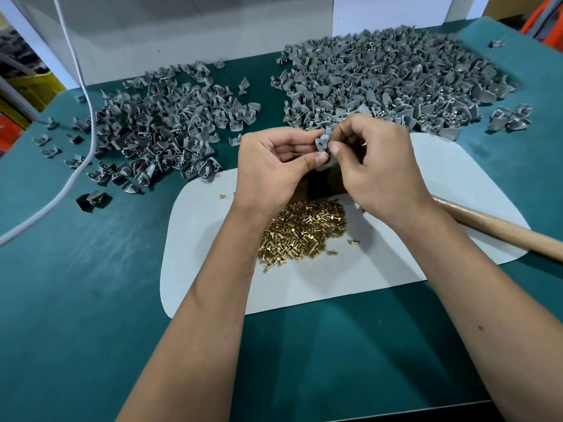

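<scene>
— What lay nearest on the counter (pixel 91 300)?
— The brass pins (pixel 301 233). Above them the left hand (pixel 271 169) pinched the grey part (pixel 322 143), and the fingers of the right hand (pixel 374 166) pinched its top (seating a pin, I think). It was best to hold it steady and push straight.

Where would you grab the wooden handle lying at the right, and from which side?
Around the bare shaft of the wooden handle, from above, wrapping across it: it lies flat, round and long, and its inner end is hidden behind the right hand.
</scene>
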Demonstrator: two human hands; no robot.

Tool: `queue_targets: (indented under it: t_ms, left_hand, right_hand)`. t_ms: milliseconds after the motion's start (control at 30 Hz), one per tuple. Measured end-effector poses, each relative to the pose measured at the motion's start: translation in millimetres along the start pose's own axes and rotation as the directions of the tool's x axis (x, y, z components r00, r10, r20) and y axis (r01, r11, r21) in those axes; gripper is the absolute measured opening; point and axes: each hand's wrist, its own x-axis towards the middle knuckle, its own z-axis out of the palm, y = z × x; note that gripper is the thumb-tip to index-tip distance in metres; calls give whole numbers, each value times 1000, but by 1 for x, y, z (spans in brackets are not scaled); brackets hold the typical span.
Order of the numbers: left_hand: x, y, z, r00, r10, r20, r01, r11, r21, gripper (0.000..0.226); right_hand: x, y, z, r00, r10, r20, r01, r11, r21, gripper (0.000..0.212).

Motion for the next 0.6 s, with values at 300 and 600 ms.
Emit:
queue_targets:
  t_ms: [300, 600]
  left_hand:
    - [1, 1, 1, 1000, 11, -2, -11, 997, 76, 30]
    - [-3, 3, 4, 995, 98, 7, -96, 948, 302, 25]
  right_hand:
    - [1, 0, 3, 999, 34, -13, -35, 998, -48, 7]
    - [8, 2, -18, 995, 42, 86, -36, 997, -63, 6]
